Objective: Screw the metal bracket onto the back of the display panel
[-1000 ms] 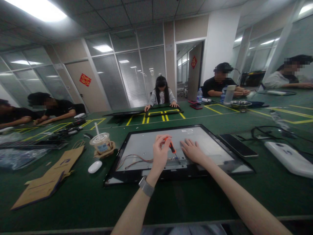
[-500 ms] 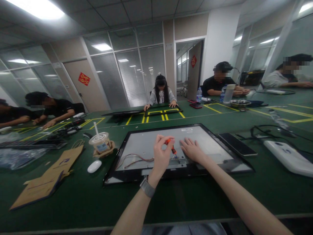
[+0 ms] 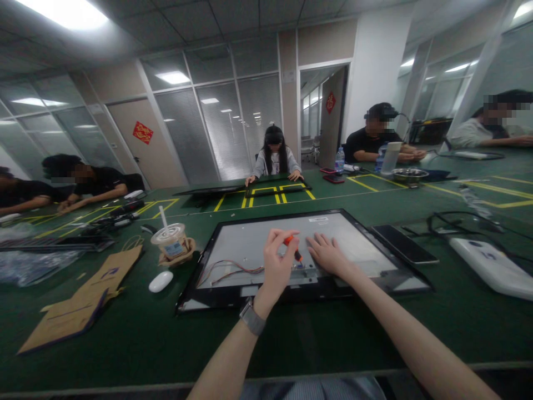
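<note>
A flat display panel (image 3: pixel 250 239) with a pale metal back and black frame lies on the green table in front of me. My left hand (image 3: pixel 277 261), with a watch on its wrist, is closed around an orange and black screwdriver (image 3: pixel 298 256). The tool leans, its tip down at a small metal bracket (image 3: pixel 308 273) near the panel's lower edge; whether it sits on a screw cannot be made out. Beside it, my right hand (image 3: pixel 328 254) rests flat on the panel, fingers spread. Thin coloured wires (image 3: pixel 233 265) run across the panel to the left.
Left of the panel are a drink cup with a straw (image 3: pixel 172 244), a white computer mouse (image 3: pixel 160 281) and a brown paper bag (image 3: pixel 91 289). A black phone (image 3: pixel 403 244) and a white device (image 3: pixel 491 269) with cables lie right. Several people sit around the table.
My left hand and the screwdriver have shifted very slightly to the right, and its fingers have turned a little on the handle. My right hand stays in place.
</note>
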